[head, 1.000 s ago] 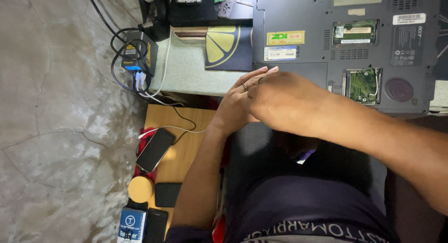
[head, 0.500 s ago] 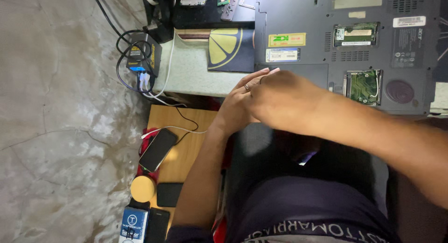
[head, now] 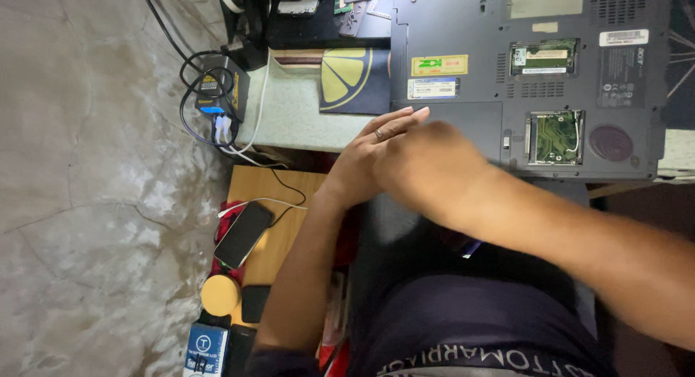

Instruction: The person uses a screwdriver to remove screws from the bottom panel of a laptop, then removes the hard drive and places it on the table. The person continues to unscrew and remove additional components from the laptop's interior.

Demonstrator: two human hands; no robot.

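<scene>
Both hands are together at the near edge of the upturned grey laptop (head: 528, 80), bottom panel facing up. The left hand (head: 369, 156) lies with fingers stretched out flat and close together, a ring on one finger, fingertips reaching onto the laptop's near left corner. The right hand (head: 427, 163) crosses over it, its back toward the camera and blurred; it rests against the left hand, and whether it is pinching anything underneath cannot be told. On the laptop base two hatches stand uncovered: a green circuit board (head: 556, 134) shows in the near opening, a memory slot (head: 544, 57) in the far one. Left of the laptop, a dark mat with a yellow lemon-slice print (head: 351, 77) lies on the pale table (head: 289, 113). Further left, a black power adapter (head: 221, 95) with tangled cables hangs at the table's edge. Nearer, on a low wooden stool (head: 279, 203), a black phone (head: 244, 234) lies tilted, a white cable running just past it.
</scene>
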